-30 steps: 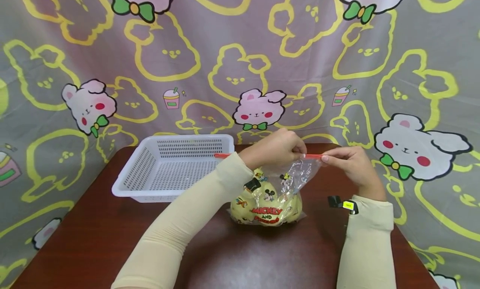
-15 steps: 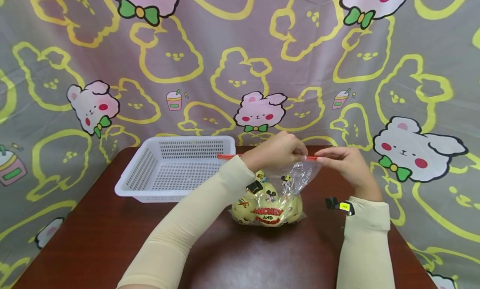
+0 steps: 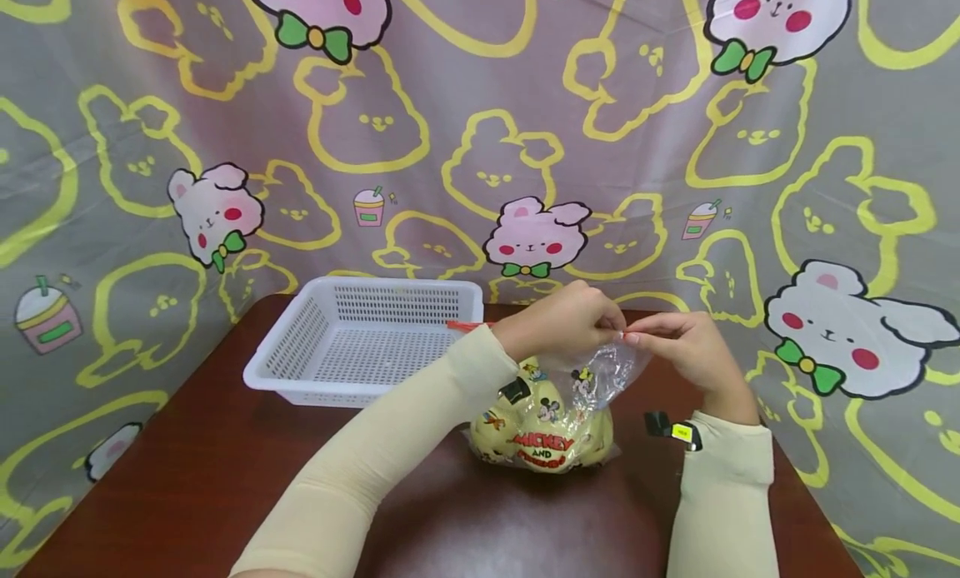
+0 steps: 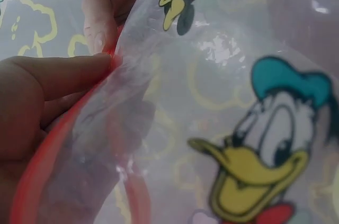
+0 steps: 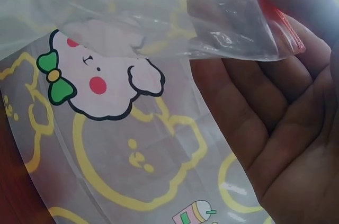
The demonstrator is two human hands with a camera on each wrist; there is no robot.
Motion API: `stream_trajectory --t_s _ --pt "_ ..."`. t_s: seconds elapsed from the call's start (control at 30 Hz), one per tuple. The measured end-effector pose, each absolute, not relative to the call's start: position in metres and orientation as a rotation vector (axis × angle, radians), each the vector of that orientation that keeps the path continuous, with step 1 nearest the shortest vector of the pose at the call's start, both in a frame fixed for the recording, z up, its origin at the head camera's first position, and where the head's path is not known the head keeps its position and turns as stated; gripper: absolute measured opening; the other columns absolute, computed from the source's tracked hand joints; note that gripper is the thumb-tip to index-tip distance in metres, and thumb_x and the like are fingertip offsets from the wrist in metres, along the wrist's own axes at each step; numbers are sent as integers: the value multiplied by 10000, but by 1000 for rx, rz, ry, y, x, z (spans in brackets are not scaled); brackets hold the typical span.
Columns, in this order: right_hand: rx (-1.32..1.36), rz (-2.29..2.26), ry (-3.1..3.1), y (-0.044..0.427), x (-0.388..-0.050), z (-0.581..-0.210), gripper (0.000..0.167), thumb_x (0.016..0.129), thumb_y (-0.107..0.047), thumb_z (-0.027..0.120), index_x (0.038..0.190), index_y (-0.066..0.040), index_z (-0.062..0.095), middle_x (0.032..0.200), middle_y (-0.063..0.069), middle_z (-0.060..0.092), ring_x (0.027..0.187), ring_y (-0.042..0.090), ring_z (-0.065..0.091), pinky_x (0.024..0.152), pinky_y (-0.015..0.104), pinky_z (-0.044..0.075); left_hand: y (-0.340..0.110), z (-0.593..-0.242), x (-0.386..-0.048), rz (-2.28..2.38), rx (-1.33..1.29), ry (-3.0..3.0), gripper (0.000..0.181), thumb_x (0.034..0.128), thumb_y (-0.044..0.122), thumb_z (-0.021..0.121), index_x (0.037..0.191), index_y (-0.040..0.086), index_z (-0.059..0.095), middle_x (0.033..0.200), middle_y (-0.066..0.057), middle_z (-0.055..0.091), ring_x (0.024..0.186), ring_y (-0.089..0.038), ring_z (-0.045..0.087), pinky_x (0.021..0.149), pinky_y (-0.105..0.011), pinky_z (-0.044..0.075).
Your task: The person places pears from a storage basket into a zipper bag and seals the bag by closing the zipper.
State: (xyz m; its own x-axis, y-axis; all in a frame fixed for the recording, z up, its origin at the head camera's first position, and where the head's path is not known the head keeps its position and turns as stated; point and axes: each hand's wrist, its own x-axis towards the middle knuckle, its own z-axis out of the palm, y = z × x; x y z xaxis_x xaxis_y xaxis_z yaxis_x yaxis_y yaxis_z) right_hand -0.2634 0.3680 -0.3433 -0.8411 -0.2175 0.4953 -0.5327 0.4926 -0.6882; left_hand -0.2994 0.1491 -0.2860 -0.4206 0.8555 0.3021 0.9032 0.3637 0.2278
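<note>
A clear zip bag [image 3: 545, 411] printed with cartoon characters and "Mickey and Friends" stands on the table, its contents looking pale yellow and rounded. Along its top runs a red zip strip [image 4: 58, 134]. My left hand [image 3: 566, 321] pinches this strip between thumb and finger. Right beside it, my right hand [image 3: 693, 357] pinches the strip near its right end, with the fingertips of both hands almost touching. In the right wrist view the bag's clear corner [image 5: 238, 33] lies across the right hand's fingers. Part of the strip is hidden behind the left hand.
A white plastic basket [image 3: 281, 385] with slotted walls stands at the back left, behind my left forearm. The dark red-brown table [image 3: 180, 478] reaches a patterned cloth [image 3: 465, 103] that hangs behind and at both sides.
My right hand has moved left along the red strip, closing the gap to my left hand. The left hand keeps its pinch. The head view has shifted slightly.
</note>
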Motion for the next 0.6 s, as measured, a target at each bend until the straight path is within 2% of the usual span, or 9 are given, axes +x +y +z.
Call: stream_trajectory --t_s 0.13,0.6 --pt "645 1261 -2391 367 -265 -345 120 835 -75 770 930 -3 764 836 11 724 741 137 615 601 247 482 149 -289 -299 -531 -1603 -2486 152 961 189 623 937 164 771 761 155 628 622 10 532 628 -129 440" --pt "595 1233 -2417 366 -258 -341 108 836 -131 781 915 -57 782 826 9 722 759 124 606 609 250 485 145 -292 -299 -511 -1643 -2327 142 928 130 639 881 144 772 723 120 618 588 10 504 610 -120 424"
